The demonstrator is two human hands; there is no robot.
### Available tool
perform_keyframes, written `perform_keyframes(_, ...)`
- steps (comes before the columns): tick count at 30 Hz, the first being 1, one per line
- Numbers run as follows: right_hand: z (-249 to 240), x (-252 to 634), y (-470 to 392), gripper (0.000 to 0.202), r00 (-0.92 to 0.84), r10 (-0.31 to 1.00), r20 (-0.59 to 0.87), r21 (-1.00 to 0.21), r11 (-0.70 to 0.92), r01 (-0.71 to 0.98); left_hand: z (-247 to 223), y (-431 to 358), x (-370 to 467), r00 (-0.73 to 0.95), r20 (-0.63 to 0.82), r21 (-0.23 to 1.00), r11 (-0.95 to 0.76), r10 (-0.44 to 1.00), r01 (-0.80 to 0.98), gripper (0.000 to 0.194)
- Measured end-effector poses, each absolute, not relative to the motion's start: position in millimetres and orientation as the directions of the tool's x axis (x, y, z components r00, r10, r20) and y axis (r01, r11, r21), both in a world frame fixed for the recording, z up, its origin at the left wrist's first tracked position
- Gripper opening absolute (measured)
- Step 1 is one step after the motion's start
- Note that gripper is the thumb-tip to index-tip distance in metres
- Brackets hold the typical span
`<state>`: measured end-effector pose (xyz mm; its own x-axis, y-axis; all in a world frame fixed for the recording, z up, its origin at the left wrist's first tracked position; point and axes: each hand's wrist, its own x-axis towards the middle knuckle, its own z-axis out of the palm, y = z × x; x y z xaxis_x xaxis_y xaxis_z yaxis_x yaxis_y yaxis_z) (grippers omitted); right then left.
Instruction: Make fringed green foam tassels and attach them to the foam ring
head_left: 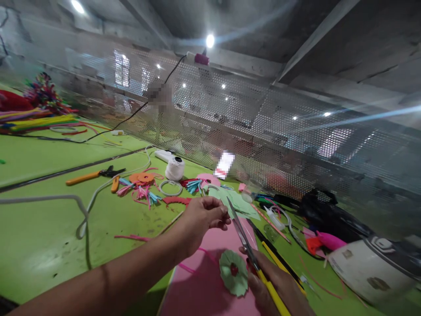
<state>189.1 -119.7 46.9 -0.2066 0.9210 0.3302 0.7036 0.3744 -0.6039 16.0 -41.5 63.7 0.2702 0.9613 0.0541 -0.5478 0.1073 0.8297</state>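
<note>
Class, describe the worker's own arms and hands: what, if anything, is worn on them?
The left hand is ungloved, and its forearm shows no sleeve as far as the picture's edge. No watch is visible at that wrist. The right hand is also ungloved; its arm is cut off, so any sleeve there cannot be judged.

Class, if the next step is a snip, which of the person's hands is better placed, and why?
Probably the right hand: it holds the scissors, close to the green paper flower. The left hand, fingertips drawn together beside the scissors, has no cutting tool.
</note>
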Motion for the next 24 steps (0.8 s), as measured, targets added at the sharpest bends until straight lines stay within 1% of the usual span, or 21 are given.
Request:
perform_keyframes(5,49,190,-120,0.043,-0.198,0.925,0.324,-0.632,0.367,0.683,63,-41,15,0.283,0.078,0.841,0.089,0.956,-0.533,0.023)
perform_keyframes(8,48,190,-120,0.045,-0.168,0.926,0.337,-0.637,0.356,0.683,64,-42,15,0.284,0.115,0.858,0.049,0.952,-0.512,0.02)
perform_keyframes(11,45,193,-119,0.051,-0.144,0.925,0.352,-0.624,0.346,0.7,66,-44,15,0.245,0.209,0.905,-0.093,0.947,-0.414,0.015)
perform_keyframes(14,42,199,-117,0.056,-0.135,0.924,0.357,-0.593,0.336,0.732,67,-48,14,0.185,0.377,0.918,-0.339,0.908,-0.207,0.012)
perform_keyframes(16,40,202,-115,0.057,-0.115,0.923,0.367,-0.579,0.324,0.748,65,-51,13,0.164,0.493,0.87,-0.491,0.855,-0.055,0.011)
perform_keyframes(18,39,205,-113,0.056,-0.076,0.92,0.384,-0.569,0.301,0.765,61,-54,12,0.159,0.589,0.794,-0.604,0.792,0.07,0.01)
perform_keyframes(21,40,206,-110,0.051,-0.032,0.906,0.421,-0.553,0.285,0.783,55,-56,10,0.172,0.686,0.674,-0.707,0.707,0.214,0.011)
perform_keyframes(24,43,205,-108,0.044,-0.011,0.899,0.437,-0.544,0.275,0.793,54,-58,10,0.202,0.741,0.584,-0.764,0.64,0.275,0.014)
